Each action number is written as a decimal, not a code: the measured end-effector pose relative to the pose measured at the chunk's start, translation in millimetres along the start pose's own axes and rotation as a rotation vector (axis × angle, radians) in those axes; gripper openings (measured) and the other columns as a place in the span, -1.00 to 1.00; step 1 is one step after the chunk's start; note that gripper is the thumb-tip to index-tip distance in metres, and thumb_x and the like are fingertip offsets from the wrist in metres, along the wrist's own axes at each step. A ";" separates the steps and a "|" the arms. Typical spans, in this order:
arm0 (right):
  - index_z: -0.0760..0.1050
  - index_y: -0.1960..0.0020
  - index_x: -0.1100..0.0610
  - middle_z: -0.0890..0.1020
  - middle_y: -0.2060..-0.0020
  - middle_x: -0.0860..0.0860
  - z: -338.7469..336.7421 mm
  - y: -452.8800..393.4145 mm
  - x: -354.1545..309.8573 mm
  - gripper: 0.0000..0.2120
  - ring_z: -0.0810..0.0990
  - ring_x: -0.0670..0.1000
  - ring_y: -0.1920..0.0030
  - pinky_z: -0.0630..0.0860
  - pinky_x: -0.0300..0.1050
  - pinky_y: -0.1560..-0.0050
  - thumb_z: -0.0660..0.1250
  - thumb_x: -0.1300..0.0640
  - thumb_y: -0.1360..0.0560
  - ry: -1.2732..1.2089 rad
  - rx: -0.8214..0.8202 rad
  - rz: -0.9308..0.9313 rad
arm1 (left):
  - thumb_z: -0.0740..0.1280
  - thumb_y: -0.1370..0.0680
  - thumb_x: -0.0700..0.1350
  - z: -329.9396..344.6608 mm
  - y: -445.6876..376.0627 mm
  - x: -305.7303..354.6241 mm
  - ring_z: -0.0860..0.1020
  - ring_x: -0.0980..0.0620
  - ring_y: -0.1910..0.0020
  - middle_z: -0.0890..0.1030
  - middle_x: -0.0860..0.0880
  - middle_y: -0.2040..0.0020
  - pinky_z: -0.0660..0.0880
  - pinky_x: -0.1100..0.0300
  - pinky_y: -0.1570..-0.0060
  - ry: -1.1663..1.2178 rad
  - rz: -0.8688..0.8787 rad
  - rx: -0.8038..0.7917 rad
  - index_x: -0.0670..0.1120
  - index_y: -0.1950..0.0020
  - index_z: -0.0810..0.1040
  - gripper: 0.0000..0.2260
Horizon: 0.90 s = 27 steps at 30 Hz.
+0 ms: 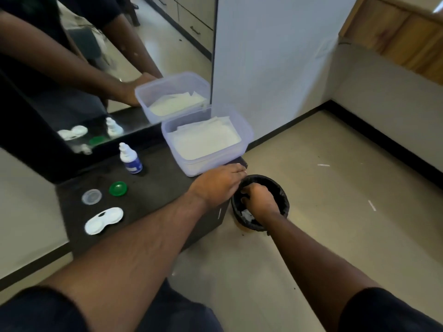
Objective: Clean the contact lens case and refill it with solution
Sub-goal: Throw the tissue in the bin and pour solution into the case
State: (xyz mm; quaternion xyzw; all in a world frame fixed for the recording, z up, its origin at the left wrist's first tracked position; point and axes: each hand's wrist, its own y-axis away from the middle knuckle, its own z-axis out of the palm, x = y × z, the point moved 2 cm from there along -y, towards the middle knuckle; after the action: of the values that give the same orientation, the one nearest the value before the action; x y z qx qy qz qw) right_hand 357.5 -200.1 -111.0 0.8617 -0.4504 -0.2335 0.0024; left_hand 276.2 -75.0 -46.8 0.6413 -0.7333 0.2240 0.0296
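I see both arms reaching forward and to the right from dark sleeves. My left hand lies palm down on the right edge of the dark counter, fingers stretched flat and together, their tips at the counter's corner just in front of the clear plastic tub of white tissues; it holds nothing. My right hand dips into the black bin that stands on the floor beside the counter, wrist bent down, fingers curled inward; I cannot tell whether they are closed on anything, though some white crumpled paper shows in the bin just under the hand. The white contact lens case lies open on the counter's near left part, well apart from both hands. Beyond it lie a clear cap and a green cap side by side, and the small solution bottle stands upright farther back near the mirror.
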 end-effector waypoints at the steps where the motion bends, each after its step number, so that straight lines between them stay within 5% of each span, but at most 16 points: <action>1: 0.58 -0.07 0.10 0.65 0.04 0.06 -4.2 7.8 -10.5 -0.81 0.62 0.08 0.06 0.56 -0.05 0.06 0.24 0.20 -0.52 -0.012 0.012 -0.037 | 0.26 -0.58 -0.23 -5.2 8.9 1.3 0.54 -0.08 -0.24 0.56 -0.12 -0.28 0.49 0.07 -0.21 0.026 -0.027 0.019 -0.21 -0.29 0.55 -0.72; 4: 0.57 0.02 0.10 0.62 0.08 0.00 -14.8 30.5 -40.5 -0.88 0.60 0.04 0.07 0.47 -0.16 0.13 0.28 0.18 -0.49 -0.040 0.043 -0.152 | 0.34 -0.50 -0.28 -20.6 45.8 4.2 0.63 -0.12 -0.08 0.65 -0.16 -0.12 0.59 0.05 -0.05 0.046 -0.048 0.081 -0.24 -0.14 0.64 -0.76; 8: 0.59 -0.11 0.09 0.61 -0.06 -0.01 -21.2 59.1 -87.6 -0.80 0.57 -0.03 -0.07 0.46 -0.18 -0.13 0.36 0.14 -0.48 -0.073 0.079 -0.291 | 0.31 -0.49 -0.20 -44.4 98.7 -3.1 0.66 -0.06 0.06 0.69 -0.12 -0.01 0.59 0.15 0.07 0.033 -0.196 0.192 -0.20 -0.03 0.68 -0.79; 11: 0.61 -0.08 0.10 0.63 -0.01 -0.01 -22.2 75.3 -124.0 -0.80 0.57 -0.06 -0.02 0.47 -0.22 -0.14 0.40 0.13 -0.47 -0.156 0.115 -0.398 | 0.20 -0.51 -0.10 -68.0 129.8 -10.2 0.65 -0.05 0.08 0.68 -0.09 0.01 0.58 0.16 0.11 0.005 -0.289 0.258 -0.19 0.00 0.68 -0.70; 18: 0.59 -0.15 0.14 0.62 -0.08 0.04 -17.4 66.9 -194.9 -0.73 0.57 -0.02 -0.09 0.45 -0.20 -0.20 0.40 0.12 -0.47 -0.205 0.090 -0.541 | 0.34 -0.52 -0.22 -118.0 172.7 -28.8 0.62 -0.03 -0.01 0.67 -0.09 -0.02 0.54 0.15 -0.05 -0.045 -0.463 0.407 -0.19 -0.07 0.67 -0.82; 23: 0.60 -0.11 0.14 0.64 -0.02 0.05 -11.9 47.9 -225.3 -0.76 0.59 -0.01 -0.03 0.50 -0.14 -0.14 0.42 0.15 -0.45 -0.315 0.127 -0.493 | 0.36 -0.53 -0.20 -136.2 181.4 -43.9 0.58 0.01 -0.03 0.64 -0.08 -0.04 0.54 0.12 -0.05 -0.012 -0.590 0.492 -0.18 -0.12 0.65 -0.81; 27: 0.61 -0.01 0.12 0.66 0.09 0.01 -6.8 32.4 -228.6 -0.82 0.57 -0.09 0.10 0.44 -0.27 0.03 0.44 0.11 -0.43 -0.539 0.143 -0.307 | 0.42 -0.50 -0.17 -144.4 175.1 -59.5 0.51 0.14 -0.11 0.55 0.03 -0.14 0.45 0.38 -0.07 0.236 -0.736 0.599 -0.13 -0.30 0.55 -0.63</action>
State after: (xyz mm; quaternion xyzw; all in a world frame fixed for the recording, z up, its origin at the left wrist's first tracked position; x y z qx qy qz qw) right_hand 224.3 -43.0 -6.4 0.8248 -0.3149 -0.4187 -0.2127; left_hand 84.4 46.6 12.3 0.8085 -0.3529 0.4710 0.0040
